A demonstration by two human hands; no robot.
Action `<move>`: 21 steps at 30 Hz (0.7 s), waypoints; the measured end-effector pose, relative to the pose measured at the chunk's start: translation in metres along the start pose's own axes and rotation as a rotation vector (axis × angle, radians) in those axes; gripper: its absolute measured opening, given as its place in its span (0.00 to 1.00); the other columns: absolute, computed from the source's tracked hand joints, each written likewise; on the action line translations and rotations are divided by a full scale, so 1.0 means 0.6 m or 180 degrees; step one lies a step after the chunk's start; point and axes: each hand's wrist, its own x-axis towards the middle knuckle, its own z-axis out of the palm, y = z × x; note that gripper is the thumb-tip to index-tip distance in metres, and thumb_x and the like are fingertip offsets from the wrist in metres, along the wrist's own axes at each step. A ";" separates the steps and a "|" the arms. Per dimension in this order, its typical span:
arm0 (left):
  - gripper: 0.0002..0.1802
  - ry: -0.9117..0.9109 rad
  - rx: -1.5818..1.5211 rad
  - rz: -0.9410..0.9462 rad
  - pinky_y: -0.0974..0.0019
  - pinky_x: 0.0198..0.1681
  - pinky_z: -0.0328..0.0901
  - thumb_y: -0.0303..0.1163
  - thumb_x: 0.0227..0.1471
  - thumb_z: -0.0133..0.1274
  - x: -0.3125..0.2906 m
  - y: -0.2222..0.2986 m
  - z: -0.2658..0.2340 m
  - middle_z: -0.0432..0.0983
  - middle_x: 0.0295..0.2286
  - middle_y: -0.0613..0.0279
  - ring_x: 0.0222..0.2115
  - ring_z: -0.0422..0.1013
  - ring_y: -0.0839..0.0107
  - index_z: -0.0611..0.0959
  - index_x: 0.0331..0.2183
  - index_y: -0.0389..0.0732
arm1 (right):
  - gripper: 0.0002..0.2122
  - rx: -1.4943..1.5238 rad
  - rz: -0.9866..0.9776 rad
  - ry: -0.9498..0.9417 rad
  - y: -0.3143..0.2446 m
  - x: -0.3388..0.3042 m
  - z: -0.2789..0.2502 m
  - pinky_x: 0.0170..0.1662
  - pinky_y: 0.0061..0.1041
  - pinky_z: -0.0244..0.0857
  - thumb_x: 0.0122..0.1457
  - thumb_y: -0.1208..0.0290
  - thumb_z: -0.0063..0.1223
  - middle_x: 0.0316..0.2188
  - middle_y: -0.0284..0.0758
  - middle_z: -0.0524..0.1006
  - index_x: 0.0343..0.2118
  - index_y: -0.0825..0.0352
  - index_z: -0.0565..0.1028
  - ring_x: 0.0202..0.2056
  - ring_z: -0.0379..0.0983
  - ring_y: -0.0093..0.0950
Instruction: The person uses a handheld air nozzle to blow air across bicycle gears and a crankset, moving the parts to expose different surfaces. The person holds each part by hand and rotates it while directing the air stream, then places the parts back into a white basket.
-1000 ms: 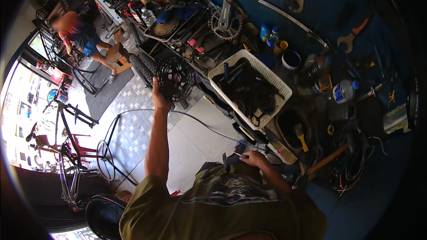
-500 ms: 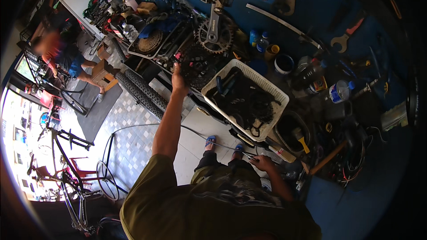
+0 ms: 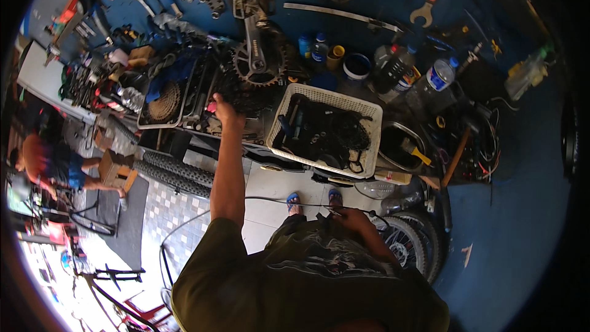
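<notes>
My left arm stretches over the workbench, and its hand (image 3: 227, 112) is closed at the edge of a dark round bike part (image 3: 241, 93), which looks like a cassette. The part blends into the dark bench, so its outline is unclear. Behind it stands a crank with a toothed chainring (image 3: 259, 64). Close to my waist, my right hand (image 3: 349, 218) grips the end of a thin air hose (image 3: 270, 198); the fitting in its fingers is small and partly hidden. The hose runs left across the floor.
A white plastic basket (image 3: 279, 142) of dark parts sits at the bench front. Left of it is a tray with a brownish cassette (image 3: 164, 103). Bottles (image 3: 440, 75) stand on the right. Tyres (image 3: 169, 174) lie below the bench; another person (image 3: 55, 160) works far left.
The view has turned, so bench and basket appear further left and more level. My left hand still holds the dark part over the bench; my right hand keeps the hose at my waist.
</notes>
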 end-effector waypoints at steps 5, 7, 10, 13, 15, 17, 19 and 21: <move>0.24 -0.0780 0.0274 -0.0090 0.48 0.50 0.74 0.44 0.71 0.39 -0.042 0.035 -0.060 0.80 0.49 0.54 0.43 0.78 0.54 0.77 0.56 0.39 | 0.23 0.0140 0.0183 0.0156 -0.006 -0.006 0.024 0.53 0.39 0.72 0.63 0.46 0.57 0.44 0.45 0.83 0.54 0.55 0.80 0.47 0.80 0.45; 0.18 -0.0997 0.0794 0.0008 0.53 0.45 0.77 0.37 0.69 0.45 -0.100 0.042 -0.067 0.81 0.45 0.55 0.39 0.80 0.56 0.77 0.54 0.38 | 0.24 0.0156 0.0381 0.0111 -0.019 -0.010 0.026 0.53 0.38 0.72 0.62 0.45 0.57 0.45 0.45 0.83 0.56 0.54 0.80 0.48 0.80 0.45; 0.13 -0.1273 0.0688 -0.0327 0.60 0.35 0.79 0.24 0.61 0.56 -0.170 0.040 -0.055 0.82 0.39 0.55 0.35 0.81 0.60 0.79 0.48 0.36 | 0.24 0.0117 0.0482 0.0132 -0.023 0.000 0.033 0.53 0.39 0.72 0.62 0.44 0.57 0.45 0.45 0.83 0.54 0.54 0.81 0.47 0.80 0.45; 0.17 -0.1581 0.1214 -0.0355 0.60 0.33 0.79 0.23 0.58 0.60 -0.234 0.034 0.007 0.82 0.37 0.54 0.35 0.81 0.62 0.78 0.49 0.34 | 0.23 0.0077 0.0412 0.0130 -0.033 0.007 0.028 0.53 0.39 0.72 0.62 0.44 0.57 0.45 0.43 0.83 0.53 0.54 0.82 0.47 0.80 0.45; 0.16 -0.2203 0.1631 -0.0431 0.62 0.36 0.77 0.24 0.57 0.61 -0.256 0.033 0.063 0.82 0.37 0.54 0.36 0.80 0.65 0.79 0.47 0.33 | 0.23 0.0088 0.0274 0.0204 -0.030 0.007 0.031 0.54 0.39 0.72 0.62 0.44 0.57 0.45 0.43 0.83 0.52 0.54 0.82 0.47 0.80 0.45; 0.17 -0.2997 0.2404 -0.0128 0.63 0.39 0.76 0.26 0.57 0.63 -0.244 0.029 0.119 0.83 0.38 0.54 0.37 0.80 0.67 0.80 0.47 0.33 | 0.22 0.0110 0.0144 0.0263 -0.038 0.006 0.027 0.53 0.40 0.72 0.63 0.45 0.56 0.45 0.44 0.83 0.49 0.57 0.83 0.48 0.79 0.44; 0.18 -0.3951 0.3539 0.0554 0.63 0.43 0.74 0.28 0.56 0.64 -0.214 0.019 0.185 0.84 0.39 0.54 0.39 0.80 0.66 0.82 0.48 0.33 | 0.22 0.0158 0.0109 0.0261 -0.038 0.004 0.024 0.53 0.40 0.71 0.63 0.45 0.56 0.46 0.45 0.82 0.48 0.58 0.84 0.49 0.79 0.44; 0.21 -0.4376 0.4092 0.1037 0.61 0.45 0.72 0.32 0.55 0.66 -0.205 -0.009 0.255 0.84 0.39 0.51 0.42 0.80 0.63 0.83 0.47 0.32 | 0.23 0.0246 0.0192 0.0204 -0.020 0.006 0.036 0.54 0.39 0.70 0.63 0.44 0.55 0.47 0.45 0.82 0.49 0.59 0.83 0.50 0.78 0.44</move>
